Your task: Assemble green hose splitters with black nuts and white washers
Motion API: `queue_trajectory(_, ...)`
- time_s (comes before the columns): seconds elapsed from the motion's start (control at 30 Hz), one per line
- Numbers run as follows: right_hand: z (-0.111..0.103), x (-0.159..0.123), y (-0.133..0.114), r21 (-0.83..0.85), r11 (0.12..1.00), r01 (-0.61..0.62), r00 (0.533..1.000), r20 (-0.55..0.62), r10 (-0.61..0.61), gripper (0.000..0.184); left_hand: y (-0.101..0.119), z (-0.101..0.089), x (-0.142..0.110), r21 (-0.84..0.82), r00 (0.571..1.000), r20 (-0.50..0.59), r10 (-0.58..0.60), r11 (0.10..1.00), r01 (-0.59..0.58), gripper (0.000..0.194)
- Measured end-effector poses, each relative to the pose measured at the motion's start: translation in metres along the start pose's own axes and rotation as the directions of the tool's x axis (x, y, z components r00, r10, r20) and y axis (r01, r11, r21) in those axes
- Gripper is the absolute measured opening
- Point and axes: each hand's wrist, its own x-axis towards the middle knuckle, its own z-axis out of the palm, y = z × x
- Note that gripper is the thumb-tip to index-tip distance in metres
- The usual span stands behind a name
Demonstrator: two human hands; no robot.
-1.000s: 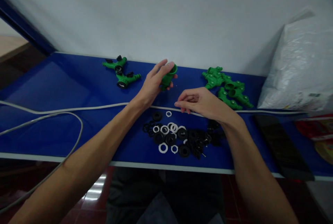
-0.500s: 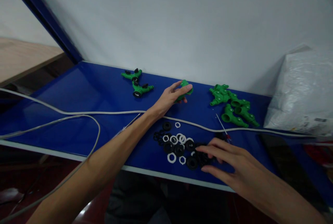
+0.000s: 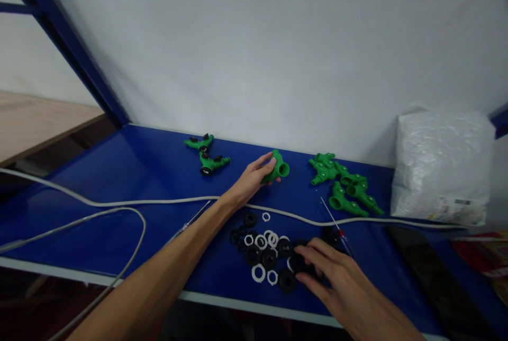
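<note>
My left hand (image 3: pixel 251 181) is closed around a green plastic Y-shaped hose connector (image 3: pixel 282 168), held over the table with one round opening facing right. My right hand (image 3: pixel 331 276) is low at the right side of a pile of parts, its thumb and fingers closed about a black plastic ring (image 3: pixel 300 264) that they partly cover. Beside it lie several more black rings (image 3: pixel 269 259) and white notched rings (image 3: pixel 258 273). Small black pieces (image 3: pixel 236 236) sit at the pile's left edge.
Two green connectors with black valves (image 3: pixel 212 163) lie at the back left, several bare green ones (image 3: pixel 347 201) at the right. A pale cable (image 3: pixel 166 202) crosses the blue table (image 3: pixel 135 172). Two screwdrivers (image 3: pixel 342 236), a dark flat device (image 3: pixel 420 261) and a wrapped package (image 3: pixel 440 166) are also there.
The view has tilted upward, so the table sits lower. My left hand has turned the connector so its opening shows. My right hand's fingers have drawn closer together around the black ring.
</note>
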Motion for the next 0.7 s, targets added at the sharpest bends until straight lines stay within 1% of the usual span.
queue_trajectory(0.03,-0.004,0.001,-0.003,-0.017,1.0,0.007,1.0,-0.015,-0.007,0.04,0.0,0.0,0.0,-0.001,1.0,-0.003,-0.007,1.0,0.007,0.069)
queue_trajectory(0.1,-0.016,0.005,-0.011,-0.042,0.998,0.045,0.999,-0.002,-0.045,0.038,-0.001,-0.001,-0.002,0.008,1.0,0.006,-0.03,1.0,0.03,0.073)
queue_trajectory(0.13,-0.022,0.007,-0.014,-0.034,0.994,0.105,0.994,0.044,-0.104,0.036,-0.001,-0.001,-0.002,0.017,0.999,0.017,-0.041,0.999,0.041,0.075)
queue_trajectory(0.17,-0.029,0.01,-0.017,-0.015,0.989,0.149,0.982,0.117,-0.147,0.036,-0.001,-0.001,-0.003,0.027,0.998,0.027,-0.049,0.998,0.049,0.077)
queue_trajectory(0.2,-0.034,0.013,-0.02,0.003,0.984,0.179,0.974,0.144,-0.178,0.036,-0.001,-0.001,-0.003,0.037,0.998,0.036,-0.054,0.998,0.053,0.078)
queue_trajectory(0.23,-0.037,0.015,-0.021,0.015,0.983,0.185,0.973,0.139,-0.185,0.035,0.0,-0.001,-0.003,0.048,0.998,0.044,-0.054,0.997,0.052,0.078)
queue_trajectory(0.27,-0.039,0.018,-0.023,0.021,0.987,0.159,0.98,0.118,-0.161,0.035,0.0,-0.001,-0.004,0.059,0.997,0.054,-0.051,0.997,0.048,0.076)
queue_trajectory(0.33,-0.042,0.026,-0.024,0.043,0.996,0.08,0.997,0.004,-0.081,0.031,0.003,0.0,-0.005,0.082,0.996,0.075,-0.045,0.996,0.039,0.066)
queue_trajectory(0.37,-0.044,0.032,-0.025,0.068,0.996,0.049,0.998,-0.043,-0.046,0.029,0.005,0.001,-0.006,0.091,0.995,0.084,-0.045,0.995,0.037,0.062)
queue_trajectory(0.43,-0.053,0.047,-0.027,0.142,0.989,0.051,0.993,-0.116,-0.035,0.024,0.009,0.004,-0.008,0.111,0.995,0.091,-0.049,0.993,0.039,0.058)
queue_trajectory(0.5,-0.064,0.069,-0.028,0.212,0.973,0.092,0.984,-0.168,-0.056,0.023,0.011,0.006,-0.011,0.14,0.994,0.094,-0.058,0.989,0.044,0.056)
queue_trajectory(0.57,-0.073,0.095,-0.026,0.303,0.949,0.09,0.982,-0.185,-0.034,0.021,0.013,0.008,-0.013,0.176,0.991,0.12,-0.06,0.984,0.038,0.053)
queue_trajectory(0.6,-0.075,0.109,-0.022,0.374,0.924,0.081,0.982,-0.187,-0.011,0.02,0.013,0.008,-0.014,0.192,0.989,0.138,-0.061,0.981,0.033,0.051)
queue_trajectory(0.63,-0.074,0.122,-0.018,0.468,0.881,0.072,0.983,-0.181,0.016,0.022,0.013,0.008,-0.014,0.206,0.986,0.154,-0.062,0.978,0.029,0.05)
queue_trajectory(0.7,-0.067,0.145,-0.008,0.636,0.771,0.031,0.982,-0.162,0.095,0.027,0.013,0.008,-0.014,0.226,0.982,0.178,-0.066,0.974,0.024,0.05)
